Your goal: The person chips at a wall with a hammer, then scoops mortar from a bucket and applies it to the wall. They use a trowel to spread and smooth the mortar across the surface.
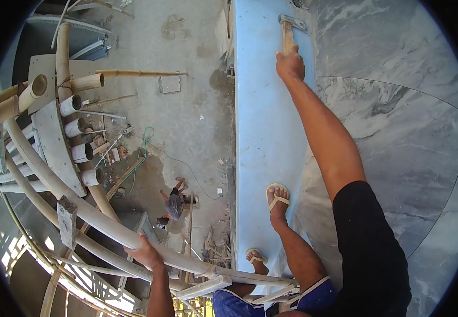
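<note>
In my right hand (291, 64) is a hammer (288, 38), gripped by its wooden handle. Its grey metal head lies over the far end of a light blue ledge (263, 116), close to the marble-look tiles. My left hand (145, 253) grips a thick bamboo pole (107, 224) at the lower left, its fingers partly hidden behind the pole. Both my feet, in pale flip-flops (278, 196), stand on the blue ledge.
Large grey veined tiles (392, 132) cover the right side. Left of the ledge edge is a drop to a concrete floor (186, 116), where a person (174, 205) crouches near scattered wood and a green hose (145, 140). Bamboo scaffolding with boards (54, 142) fills the left.
</note>
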### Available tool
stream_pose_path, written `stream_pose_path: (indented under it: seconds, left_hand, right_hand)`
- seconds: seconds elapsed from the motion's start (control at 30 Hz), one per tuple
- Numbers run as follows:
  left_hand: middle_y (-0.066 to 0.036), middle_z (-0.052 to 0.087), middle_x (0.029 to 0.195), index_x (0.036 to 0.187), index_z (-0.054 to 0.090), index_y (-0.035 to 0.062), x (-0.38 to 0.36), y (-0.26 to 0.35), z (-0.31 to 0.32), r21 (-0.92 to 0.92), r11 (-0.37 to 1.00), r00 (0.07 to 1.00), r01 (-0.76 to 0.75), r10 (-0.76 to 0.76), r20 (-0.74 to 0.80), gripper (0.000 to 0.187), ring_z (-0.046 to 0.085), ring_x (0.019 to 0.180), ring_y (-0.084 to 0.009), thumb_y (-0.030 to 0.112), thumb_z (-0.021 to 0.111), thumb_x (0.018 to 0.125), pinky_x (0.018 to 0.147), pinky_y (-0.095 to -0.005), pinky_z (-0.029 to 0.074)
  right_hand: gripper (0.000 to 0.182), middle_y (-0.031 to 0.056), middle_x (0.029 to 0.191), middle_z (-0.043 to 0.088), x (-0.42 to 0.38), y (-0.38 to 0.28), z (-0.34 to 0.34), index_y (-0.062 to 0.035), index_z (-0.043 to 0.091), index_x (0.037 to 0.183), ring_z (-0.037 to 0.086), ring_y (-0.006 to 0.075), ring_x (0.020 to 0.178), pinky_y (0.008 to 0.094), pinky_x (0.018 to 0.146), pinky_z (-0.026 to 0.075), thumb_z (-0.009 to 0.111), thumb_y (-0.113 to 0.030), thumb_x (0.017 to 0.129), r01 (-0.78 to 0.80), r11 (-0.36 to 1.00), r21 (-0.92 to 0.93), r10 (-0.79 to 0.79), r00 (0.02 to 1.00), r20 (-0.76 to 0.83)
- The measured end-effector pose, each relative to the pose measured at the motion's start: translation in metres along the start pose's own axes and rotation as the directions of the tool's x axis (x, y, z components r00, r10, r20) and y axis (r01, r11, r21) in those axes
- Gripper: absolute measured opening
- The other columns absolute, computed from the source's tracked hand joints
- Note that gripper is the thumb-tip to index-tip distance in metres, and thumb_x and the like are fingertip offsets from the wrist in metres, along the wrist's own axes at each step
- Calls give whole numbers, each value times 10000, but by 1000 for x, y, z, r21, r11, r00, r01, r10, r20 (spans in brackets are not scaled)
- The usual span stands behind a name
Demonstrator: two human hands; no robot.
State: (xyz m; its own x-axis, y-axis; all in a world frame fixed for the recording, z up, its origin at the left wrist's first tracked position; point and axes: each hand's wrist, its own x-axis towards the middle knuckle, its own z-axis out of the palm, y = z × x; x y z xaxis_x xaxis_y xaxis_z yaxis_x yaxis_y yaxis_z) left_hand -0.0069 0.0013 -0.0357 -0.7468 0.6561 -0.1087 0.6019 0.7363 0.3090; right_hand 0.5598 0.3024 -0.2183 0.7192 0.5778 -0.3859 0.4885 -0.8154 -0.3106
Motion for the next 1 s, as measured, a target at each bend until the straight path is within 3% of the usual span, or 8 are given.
stream_pose_path:
  seconds: [0.07, 0.17, 0.3, 0.6, 0.8, 0.87, 0.93, 1.0]
  left_hand:
    - [-261, 579, 1245, 1379, 385, -80, -3, -2, -1, 6, 1000, 1000, 16, -16, 10, 751, 613, 1081, -367, 295, 768, 854, 956, -427, 485]
    - [-264, 573, 1256, 1380, 387, -79, 0, -8, -3, -4, 1000, 1000, 2, -2, -1, 748, 610, 1089, -369, 297, 766, 856, 957, -424, 485]
    - [-277, 560, 1278, 1407, 357, -83, -1, -7, 0, -18, 999, 999, 49, -49, 6, 798, 595, 1127, -367, 300, 769, 841, 983, -420, 460]
    - [-264, 578, 1248, 1393, 387, -73, -4, 2, 0, -11, 1000, 1000, 7, -7, 1, 782, 611, 1086, -357, 324, 780, 845, 958, -426, 481]
    - [-254, 583, 1230, 1385, 392, -75, -4, 1, 2, -33, 999, 999, 43, -43, 1, 761, 612, 1068, -342, 308, 774, 849, 949, -420, 483]
    - [-251, 584, 1226, 1382, 394, -77, 2, -2, -2, -34, 998, 999, 44, -44, 9, 757, 613, 1063, -337, 303, 774, 849, 946, -418, 484]
    - [-246, 583, 1226, 1379, 394, -78, -1, -4, 1, -9, 1000, 1000, -14, 14, -22, 756, 613, 1058, -328, 298, 776, 847, 941, -414, 485]
    - [-244, 583, 1223, 1380, 393, -79, 1, -2, 0, -20, 1000, 1000, -14, 13, -18, 756, 613, 1055, -325, 297, 777, 847, 942, -411, 483]
  right_hand:
    - [773, 262, 1211, 592, 23, -14, -16, 30, 300, 1470, 643, 399, 1063, 474, 878, 546, 653, -373, 913, -16, 999, 40, 14, 998, 69]
    - [771, 264, 1210, 590, -1, -16, -18, 32, 296, 1471, 641, 410, 1058, 464, 881, 546, 653, -363, 913, 104, 994, -24, -106, 986, -128]
    - [765, 276, 1213, 575, -70, 36, 9, -9, 273, 1504, 628, 415, 1068, 472, 881, 533, 631, -359, 927, 123, 991, -44, -124, 992, -5]
    - [691, 300, 1194, 606, 43, -19, -14, 35, 299, 1462, 633, 428, 1087, 480, 903, 534, 570, -333, 944, 109, 993, -36, -108, 994, 26]
    - [681, 308, 1170, 621, 37, -6, -9, 39, 295, 1455, 642, 430, 1071, 482, 893, 547, 565, -314, 939, 185, 975, -120, -185, 983, 10]
    - [683, 306, 1174, 620, 37, -4, 3, 35, 285, 1462, 642, 430, 1072, 483, 891, 549, 561, -309, 940, 174, 979, -106, -168, 983, 69]
    - [686, 294, 1191, 612, 41, -10, 10, 30, 281, 1469, 640, 430, 1071, 484, 892, 545, 551, -318, 943, 121, 992, -23, -121, 993, 4]
    - [704, 288, 1189, 609, 29, -6, 12, 23, 270, 1485, 636, 428, 1071, 482, 901, 535, 535, -351, 950, 136, 987, -86, -137, 991, -5]
